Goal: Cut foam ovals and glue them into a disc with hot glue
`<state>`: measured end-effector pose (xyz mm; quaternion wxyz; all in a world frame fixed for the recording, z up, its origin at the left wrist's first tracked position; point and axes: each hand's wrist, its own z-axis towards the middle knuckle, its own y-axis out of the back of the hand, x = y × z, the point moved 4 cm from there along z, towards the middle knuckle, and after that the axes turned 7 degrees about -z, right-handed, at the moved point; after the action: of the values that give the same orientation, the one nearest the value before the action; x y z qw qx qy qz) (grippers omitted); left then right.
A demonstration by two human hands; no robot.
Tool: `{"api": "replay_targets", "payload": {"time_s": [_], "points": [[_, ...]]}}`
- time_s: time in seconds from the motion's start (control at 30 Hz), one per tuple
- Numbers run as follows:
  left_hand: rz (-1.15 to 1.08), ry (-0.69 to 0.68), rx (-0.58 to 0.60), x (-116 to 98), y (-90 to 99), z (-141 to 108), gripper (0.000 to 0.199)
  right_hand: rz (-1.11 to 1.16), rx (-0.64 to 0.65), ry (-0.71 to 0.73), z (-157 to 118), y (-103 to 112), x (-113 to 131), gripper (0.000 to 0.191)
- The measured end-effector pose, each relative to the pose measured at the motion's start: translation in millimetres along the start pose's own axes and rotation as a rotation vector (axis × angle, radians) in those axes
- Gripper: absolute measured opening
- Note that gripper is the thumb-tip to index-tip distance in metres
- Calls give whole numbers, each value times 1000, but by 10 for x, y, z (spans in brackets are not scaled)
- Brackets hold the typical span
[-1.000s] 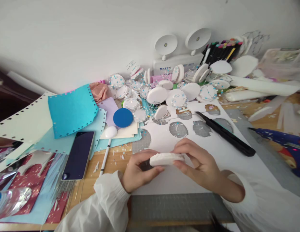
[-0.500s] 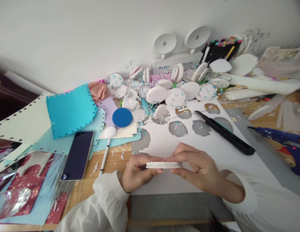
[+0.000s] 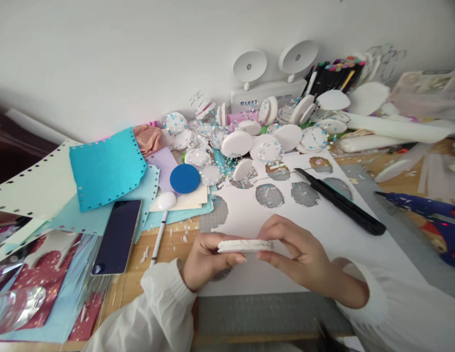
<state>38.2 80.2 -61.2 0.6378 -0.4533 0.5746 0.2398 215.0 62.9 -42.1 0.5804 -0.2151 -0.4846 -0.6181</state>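
Note:
A white foam disc, seen edge-on and apparently layered, is held level over the cut white sheet. My left hand pinches its left end, thumb below and fingers above. At its right end my right hand grips it the same way. Round holes show in the sheet, and a black cutter knife lies across its right part. Behind the sheet are heaped many white discs, some with blue and silver beads.
A phone, a white stick and a blue disc lie to the left, near turquoise sheets. A blue glue gun is at the right. Markers and a twin-headed lamp stand behind.
The disc has moved slightly up and left and tilted a little, its right end higher. My right fingers have shifted a little on it.

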Motion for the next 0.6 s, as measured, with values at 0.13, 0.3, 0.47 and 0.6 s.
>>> {"api": "replay_targets", "payload": {"time_s": [0.13, 0.3, 0.47, 0.6], "points": [[145, -91, 15, -73, 0, -7, 28, -82, 7, 57, -18, 3, 9, 12], [276, -152, 20, -105, -1, -30, 29, -134, 51, 85, -44, -19, 0, 9], [239, -117, 39, -54, 4, -40, 29, -140, 55, 69, -42, -20, 7, 7], [149, -75, 17, -33, -4, -24, 25, -127, 55, 60, -39, -25, 7, 8]]}}
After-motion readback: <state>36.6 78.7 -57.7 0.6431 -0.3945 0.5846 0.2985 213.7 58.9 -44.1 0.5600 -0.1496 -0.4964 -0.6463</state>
